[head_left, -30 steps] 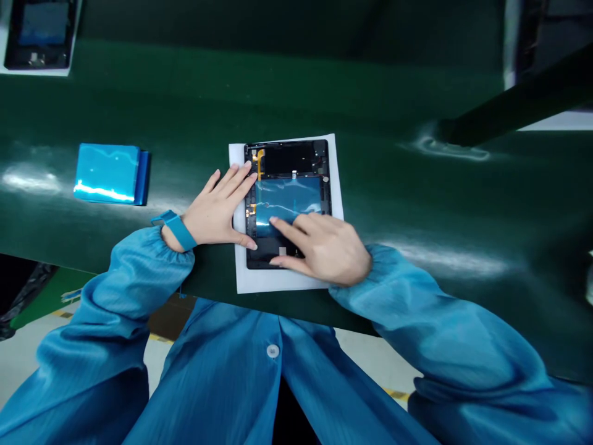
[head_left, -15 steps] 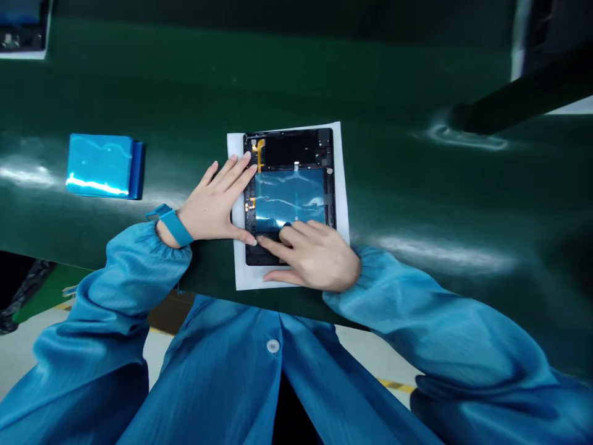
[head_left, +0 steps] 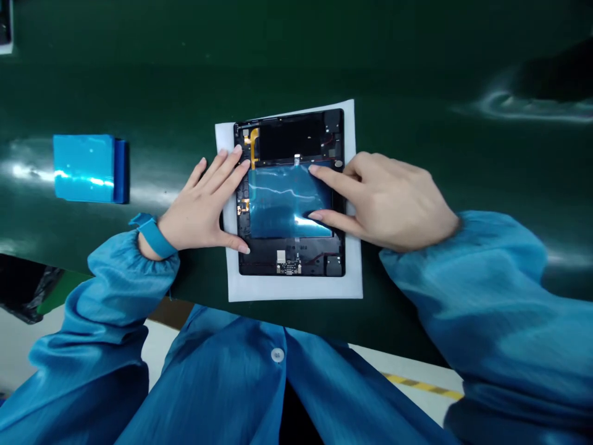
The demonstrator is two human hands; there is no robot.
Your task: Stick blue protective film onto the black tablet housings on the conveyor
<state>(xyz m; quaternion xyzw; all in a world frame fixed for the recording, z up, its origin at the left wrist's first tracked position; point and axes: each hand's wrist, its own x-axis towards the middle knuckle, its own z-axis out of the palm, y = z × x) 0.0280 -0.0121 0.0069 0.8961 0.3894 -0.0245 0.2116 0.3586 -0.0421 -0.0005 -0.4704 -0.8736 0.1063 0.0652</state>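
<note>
An opened black tablet-like device point(head_left: 269, 252) lies on a white sheet point(head_left: 296, 290), its inner parts facing up. A shiny blue film-covered panel point(head_left: 282, 201) fills its middle. My left hand point(head_left: 199, 207) rests spread along the device's left edge, fingertips on the frame and thumb near the lower left corner. From the right, my right hand point(head_left: 393, 201) reaches over the frame, with index finger and thumb apart on the panel's right part and the other fingers curled under. Orange flex strips point(head_left: 253, 148) show at the upper left of the device.
Shiny blue flat pieces point(head_left: 84, 168) lie stacked on the green table point(head_left: 176, 80) at the left. Part of another device on white point(head_left: 5, 28) shows in the top left corner. A dark object point(head_left: 556, 74) is at the right edge. The table's near edge runs before my body.
My right hand has moved from the device's lower part up and right onto the panel's right side, uncovering the bottom circuit parts. My left hand stays at the left edge. The view has shifted slightly.
</note>
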